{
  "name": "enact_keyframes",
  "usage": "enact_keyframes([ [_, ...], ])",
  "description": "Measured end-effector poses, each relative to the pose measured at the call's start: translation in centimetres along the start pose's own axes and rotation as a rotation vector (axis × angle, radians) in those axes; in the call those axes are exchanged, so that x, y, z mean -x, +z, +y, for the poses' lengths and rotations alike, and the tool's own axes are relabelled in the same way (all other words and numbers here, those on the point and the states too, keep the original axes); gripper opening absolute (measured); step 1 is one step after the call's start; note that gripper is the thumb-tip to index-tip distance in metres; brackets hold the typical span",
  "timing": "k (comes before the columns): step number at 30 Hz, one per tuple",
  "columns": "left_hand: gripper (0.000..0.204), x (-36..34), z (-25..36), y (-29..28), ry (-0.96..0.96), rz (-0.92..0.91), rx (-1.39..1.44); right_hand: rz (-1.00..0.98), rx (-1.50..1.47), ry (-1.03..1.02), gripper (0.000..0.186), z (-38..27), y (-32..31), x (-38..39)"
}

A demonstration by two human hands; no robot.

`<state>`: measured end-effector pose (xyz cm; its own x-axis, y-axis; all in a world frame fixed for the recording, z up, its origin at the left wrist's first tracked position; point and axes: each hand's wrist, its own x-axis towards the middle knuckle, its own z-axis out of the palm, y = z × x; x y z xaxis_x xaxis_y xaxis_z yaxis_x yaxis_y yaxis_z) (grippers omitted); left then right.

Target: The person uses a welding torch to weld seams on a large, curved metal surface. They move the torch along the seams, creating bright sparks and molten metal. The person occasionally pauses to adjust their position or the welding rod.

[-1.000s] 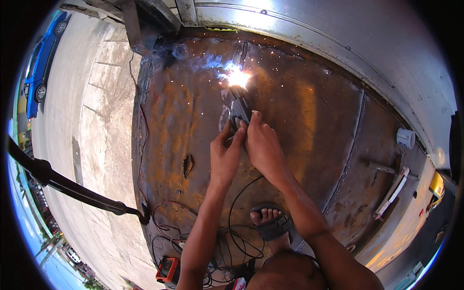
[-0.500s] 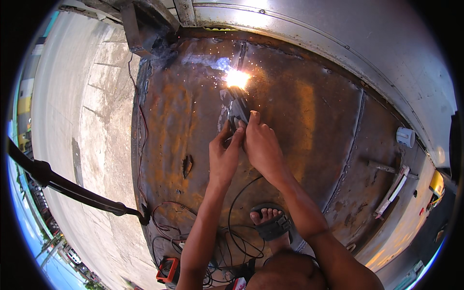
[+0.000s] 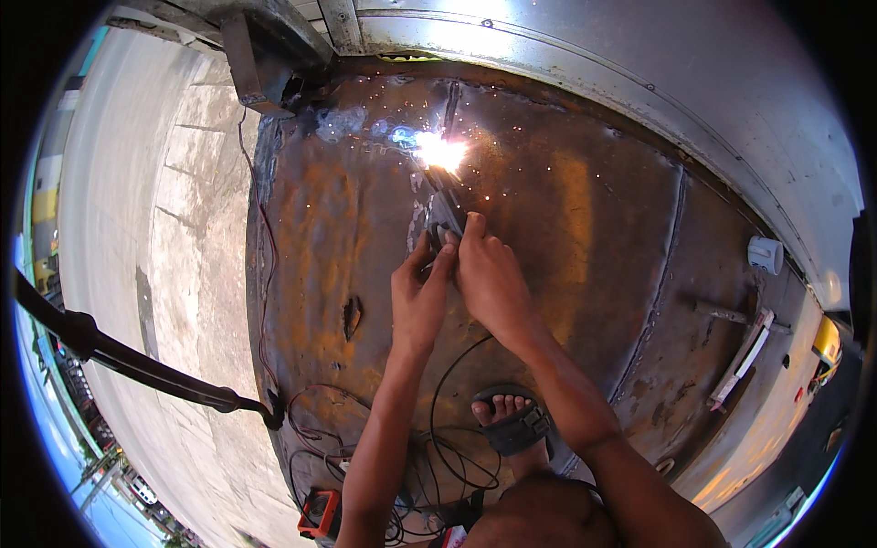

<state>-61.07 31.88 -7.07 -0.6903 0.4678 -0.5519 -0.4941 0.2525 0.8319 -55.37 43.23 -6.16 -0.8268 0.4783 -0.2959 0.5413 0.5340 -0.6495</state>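
Together my left hand point(image 3: 416, 301) and my right hand point(image 3: 493, 288) are closed around a dark, elongated welding tool point(image 3: 444, 203), left thumb against its near end, right hand along its right side. At its far tip burns a white-hot welding arc point(image 3: 441, 152), with sparks and bluish smoke around it; the glare hides the exact contact point. Beneath lies a rusty steel plate point(image 3: 320, 228) with a pale streak beside the tool.
A steel bracket point(image 3: 251, 64) and metal panel point(image 3: 639, 46) border the top. A black bar point(image 3: 137, 361) crosses left over pavement. Cables point(image 3: 320, 397), an orange-black machine point(image 3: 315, 511) and my sandalled foot point(image 3: 512, 420) are below. A white mug point(image 3: 766, 255) sits right.
The blue car at far left has gone from view. The scene, hands and tool have shifted slightly left in the picture. Smoke and sparks have changed shape; the grip looks the same.
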Motion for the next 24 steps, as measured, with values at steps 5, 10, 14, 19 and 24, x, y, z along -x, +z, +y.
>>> enact_keyframes([
  [5, 0.064, -0.04, -0.13, 0.02, -0.019, 0.003, 0.0, 0.018, -0.013, 0.002, 0.028, -0.06, 0.04, 0.08],
  [10, 0.065, 0.06, -0.11, 0.05, -0.029, 0.013, 0.005, -0.023, -0.063, 0.03, 0.034, -0.16, -0.2, 0.11],
  [14, 0.065, 0.13, 0.19, 0.01, -0.028, 0.002, 0.0, -0.037, -0.063, 0.027, 0.032, -0.21, -0.24, 0.11],
  [19, 0.06, 0.14, 0.15, 0.13, -0.022, 0.0, -0.001, -0.009, -0.004, -0.013, 0.03, 0.19, 0.1, 0.11],
  [24, 0.058, 0.23, 0.21, 0.02, -0.012, -0.015, 0.026, -0.012, -0.023, -0.008, 0.034, 0.27, 0.28, 0.12],
])
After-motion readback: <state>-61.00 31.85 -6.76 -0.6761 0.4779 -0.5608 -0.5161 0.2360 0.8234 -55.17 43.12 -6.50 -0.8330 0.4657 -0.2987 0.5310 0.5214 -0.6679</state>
